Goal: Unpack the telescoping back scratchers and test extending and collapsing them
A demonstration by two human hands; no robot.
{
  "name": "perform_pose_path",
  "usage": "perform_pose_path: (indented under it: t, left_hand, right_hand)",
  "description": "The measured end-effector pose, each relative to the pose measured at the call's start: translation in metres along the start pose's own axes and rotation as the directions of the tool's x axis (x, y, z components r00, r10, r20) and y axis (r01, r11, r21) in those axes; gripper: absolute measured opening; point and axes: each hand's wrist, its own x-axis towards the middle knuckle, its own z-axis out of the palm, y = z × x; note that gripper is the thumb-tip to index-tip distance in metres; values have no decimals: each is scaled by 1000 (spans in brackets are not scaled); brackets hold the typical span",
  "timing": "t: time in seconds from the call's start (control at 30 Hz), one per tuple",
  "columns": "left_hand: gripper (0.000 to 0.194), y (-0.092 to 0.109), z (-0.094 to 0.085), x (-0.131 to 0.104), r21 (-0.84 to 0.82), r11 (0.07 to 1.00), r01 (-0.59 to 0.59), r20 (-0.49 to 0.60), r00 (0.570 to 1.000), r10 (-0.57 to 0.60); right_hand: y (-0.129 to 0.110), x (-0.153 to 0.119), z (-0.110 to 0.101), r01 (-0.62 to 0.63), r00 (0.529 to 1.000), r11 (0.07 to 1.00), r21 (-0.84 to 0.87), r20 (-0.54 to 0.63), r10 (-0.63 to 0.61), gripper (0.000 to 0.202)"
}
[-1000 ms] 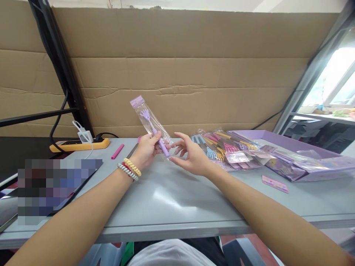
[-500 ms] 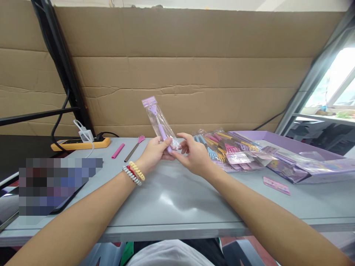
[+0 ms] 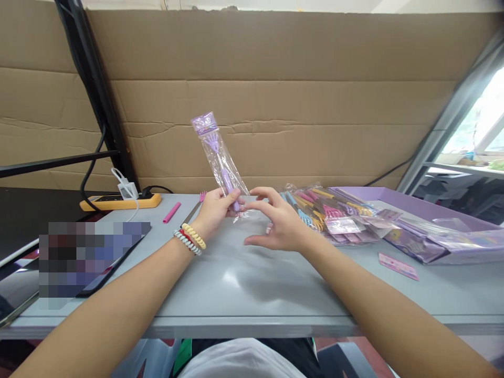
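Observation:
A purple back scratcher (image 3: 225,176) stands tilted in a clear plastic bag with a purple header card (image 3: 205,123). My left hand (image 3: 214,207) is closed around its handle end, thumb on the front. Just right of the bag's lower end is my right hand (image 3: 279,223), thumb and fingers spread apart. A small shiny bit shows between those fingers, too small to make out. Behind my left hand lies a back scratcher with a pink head (image 3: 202,196) and a dark metal rod, partly hidden. Beside it is a pink tube-like handle (image 3: 172,212).
Several bagged back scratchers (image 3: 334,212) in mixed colours are heaped at right, against a purple box (image 3: 417,202). A pink card (image 3: 398,266) lies in front. At left are a yellow power strip (image 3: 151,202) and a blurred-out device (image 3: 94,262). Cardboard (image 3: 291,100) stands behind the table.
The bagged back scratcher has risen a little and shows more upright. My right hand's fingers have opened and come off the bag's lower end. My left hand keeps its hold.

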Motion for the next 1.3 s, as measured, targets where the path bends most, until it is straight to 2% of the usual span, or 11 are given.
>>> perform_pose_path:
  t: [0.1,0.17,0.2,0.33,0.57,0.77,0.9,0.97,1.07,1.17,1.3]
  left_hand:
    - [28,1,-2,1,-2,1000,9,-12,1000,-9]
    - [30,0,-2,1,22,1000,11,-12,1000,-11]
    - [31,-1,-2,1,44,999,5,-8,1000,-5]
    - [34,-6,1,-2,148,989,-30,72,997,19]
    - [35,-5,5,-6,195,981,-15,199,980,-25]
    - [32,-4,4,-8,203,979,-9,278,959,-48]
    - [30,-4,4,-7,231,972,49,249,962,-108]
    - [26,-4,4,-7,247,965,91,255,954,-156]
    - [18,-4,3,-7,291,939,184,298,915,-272]
    - [12,-6,2,-8,335,891,306,271,874,-402]
    - [10,-10,2,-8,358,853,380,242,845,-478]
  right_hand:
    - [4,-1,0,55,997,990,-132,54,-48,36]
    - [6,0,1,61,998,983,-173,9,-60,10]
    - [6,0,2,51,998,985,-167,-26,-56,7]
    - [5,1,6,-65,990,996,-60,-127,57,13]
    - [7,1,10,-314,933,944,102,-153,327,13]
    - [8,4,9,-504,853,824,259,1,522,16]
    - [10,3,9,-595,779,707,383,58,624,24]
    - [12,2,8,-652,727,601,463,153,670,37]
    - [14,1,7,-758,638,458,464,386,666,54]
    - [14,1,7,-835,550,407,369,561,619,32]
    - [12,3,11,-874,484,381,301,591,646,24]
